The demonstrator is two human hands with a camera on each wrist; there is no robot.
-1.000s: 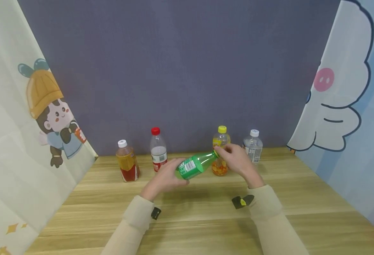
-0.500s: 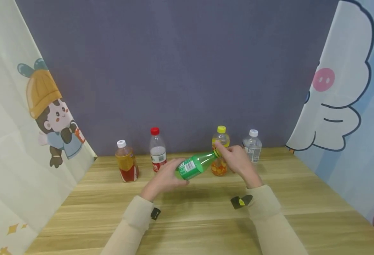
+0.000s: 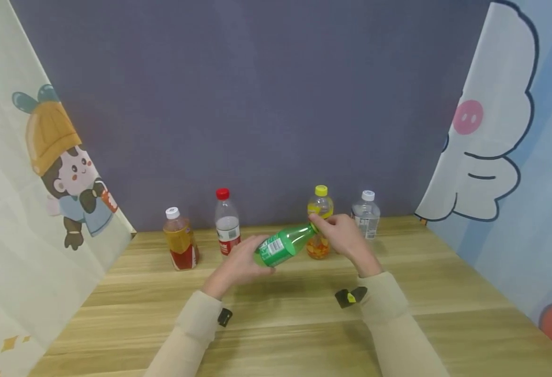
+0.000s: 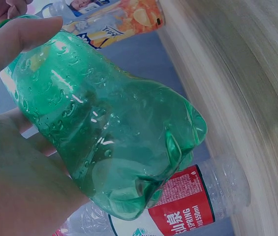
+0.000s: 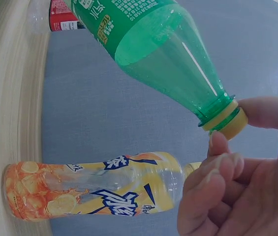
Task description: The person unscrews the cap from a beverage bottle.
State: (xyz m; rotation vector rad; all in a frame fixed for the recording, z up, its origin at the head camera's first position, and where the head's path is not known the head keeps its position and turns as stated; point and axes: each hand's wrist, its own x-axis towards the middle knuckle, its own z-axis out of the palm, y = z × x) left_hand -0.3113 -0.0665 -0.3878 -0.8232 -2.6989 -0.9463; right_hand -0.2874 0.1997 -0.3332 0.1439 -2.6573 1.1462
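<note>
A green plastic bottle (image 3: 278, 248) is held above the table, tilted with its neck up to the right. My left hand (image 3: 243, 262) grips its lower body; the left wrist view shows the thumb and palm around the clear green plastic (image 4: 109, 123). At the neck, my right hand (image 3: 344, 238) pinches the yellow cap (image 5: 233, 125) between thumb and index finger. A strip of green shows between the cap and the yellow ring below it. Just behind the neck stands a yellow-capped drink bottle (image 3: 318, 246) with an orange fruit label.
Along the back of the wooden table (image 3: 276, 335) stand a white-capped amber bottle (image 3: 181, 243), a red-capped water bottle (image 3: 227, 225) and a clear white-capped bottle (image 3: 366, 214). A dark grey backdrop (image 3: 257, 104) rises behind them, with printed cloths at both sides.
My right thumb lifted away from the cap half a second ago and now presses against it again. The bottle stays at nearly the same tilt. The head view has shifted slightly.
</note>
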